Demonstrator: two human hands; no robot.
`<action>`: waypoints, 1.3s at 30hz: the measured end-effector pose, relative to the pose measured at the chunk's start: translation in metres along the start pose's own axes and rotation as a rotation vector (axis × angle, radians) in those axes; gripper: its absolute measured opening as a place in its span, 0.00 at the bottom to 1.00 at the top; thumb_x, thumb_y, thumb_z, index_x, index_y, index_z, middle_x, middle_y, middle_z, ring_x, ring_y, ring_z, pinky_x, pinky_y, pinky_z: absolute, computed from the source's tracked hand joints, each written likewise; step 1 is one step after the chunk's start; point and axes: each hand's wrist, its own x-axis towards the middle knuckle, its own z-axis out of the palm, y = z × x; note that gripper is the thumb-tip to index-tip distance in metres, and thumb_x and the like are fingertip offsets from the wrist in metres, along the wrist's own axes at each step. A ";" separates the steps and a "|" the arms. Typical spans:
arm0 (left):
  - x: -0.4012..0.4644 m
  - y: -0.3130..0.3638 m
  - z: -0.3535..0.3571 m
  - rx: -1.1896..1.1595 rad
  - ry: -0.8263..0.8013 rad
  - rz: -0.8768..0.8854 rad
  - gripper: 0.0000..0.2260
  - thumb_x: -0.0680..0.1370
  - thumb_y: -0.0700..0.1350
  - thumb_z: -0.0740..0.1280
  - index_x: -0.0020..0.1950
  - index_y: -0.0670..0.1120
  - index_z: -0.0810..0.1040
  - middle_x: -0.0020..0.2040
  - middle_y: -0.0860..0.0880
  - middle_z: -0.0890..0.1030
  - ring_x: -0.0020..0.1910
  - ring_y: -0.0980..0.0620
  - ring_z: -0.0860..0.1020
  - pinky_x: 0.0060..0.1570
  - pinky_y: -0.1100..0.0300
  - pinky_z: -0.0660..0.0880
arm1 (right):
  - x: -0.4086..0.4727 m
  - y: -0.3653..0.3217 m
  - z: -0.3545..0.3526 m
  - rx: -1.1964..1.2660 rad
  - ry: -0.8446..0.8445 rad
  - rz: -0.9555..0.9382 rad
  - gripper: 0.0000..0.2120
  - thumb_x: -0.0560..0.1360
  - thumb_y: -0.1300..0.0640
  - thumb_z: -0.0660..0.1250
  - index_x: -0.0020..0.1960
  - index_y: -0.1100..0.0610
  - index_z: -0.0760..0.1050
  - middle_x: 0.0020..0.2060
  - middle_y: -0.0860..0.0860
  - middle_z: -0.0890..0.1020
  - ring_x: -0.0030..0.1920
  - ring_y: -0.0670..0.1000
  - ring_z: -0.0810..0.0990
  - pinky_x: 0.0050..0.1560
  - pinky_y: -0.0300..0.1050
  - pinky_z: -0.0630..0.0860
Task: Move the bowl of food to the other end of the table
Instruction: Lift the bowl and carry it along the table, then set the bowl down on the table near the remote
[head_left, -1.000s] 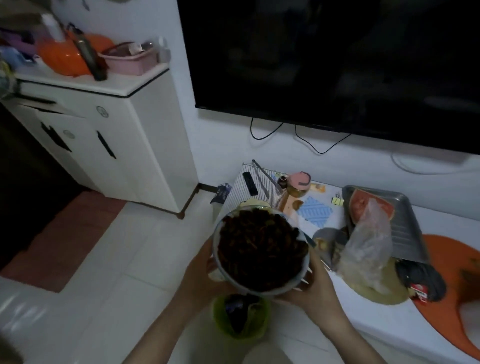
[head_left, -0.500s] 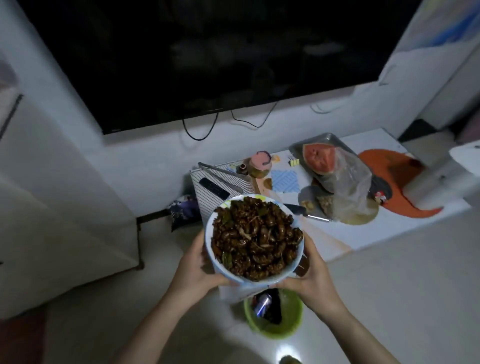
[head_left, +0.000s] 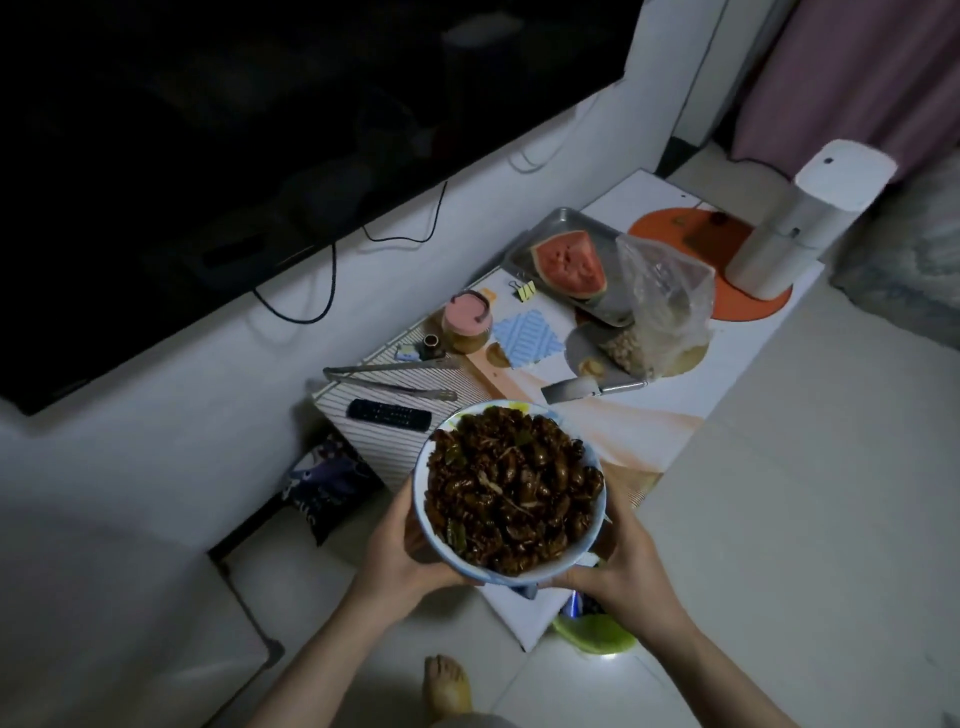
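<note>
Tabletop (head_left: 654, 415) seen set against wall, cluttered. Tray (head_left: 561, 228) with watermelon (head_left: 569, 260) placed toward far end. Bowl (head_left: 506, 571) heaped with dark food held above near end. Left hand (head_left: 400, 551) and right hand (head_left: 618, 566) clamped on opposite sides of bowl.

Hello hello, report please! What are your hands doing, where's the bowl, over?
Both hands, left and right, grip the bowl of food, lifted at table's near end. Far end crowded: white canister, orange mat.

The low white table (head_left: 675, 415) holds a remote (head_left: 389, 414), tongs (head_left: 387, 378), a knife (head_left: 592, 387), a steel tray (head_left: 563, 234) and an orange mat (head_left: 748, 306).
</note>
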 end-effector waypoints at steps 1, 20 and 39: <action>0.010 -0.005 -0.010 0.002 -0.024 -0.004 0.45 0.57 0.32 0.81 0.65 0.60 0.66 0.63 0.58 0.75 0.58 0.69 0.76 0.46 0.74 0.76 | 0.007 0.002 0.010 -0.005 0.023 0.011 0.49 0.54 0.46 0.85 0.70 0.38 0.64 0.61 0.37 0.78 0.59 0.40 0.79 0.47 0.31 0.79; 0.223 -0.161 -0.084 0.170 -0.403 -0.103 0.44 0.52 0.59 0.81 0.60 0.78 0.61 0.58 0.74 0.74 0.58 0.69 0.75 0.57 0.58 0.76 | 0.128 0.188 0.113 -0.029 0.371 0.202 0.48 0.61 0.49 0.82 0.73 0.42 0.58 0.64 0.26 0.70 0.62 0.33 0.72 0.51 0.27 0.75; 0.275 -0.222 -0.076 0.340 -0.442 -0.031 0.51 0.56 0.55 0.80 0.73 0.67 0.55 0.69 0.61 0.70 0.68 0.56 0.70 0.64 0.44 0.74 | 0.163 0.257 0.128 -0.393 0.497 0.265 0.46 0.62 0.35 0.76 0.73 0.46 0.59 0.67 0.42 0.70 0.66 0.47 0.63 0.62 0.44 0.65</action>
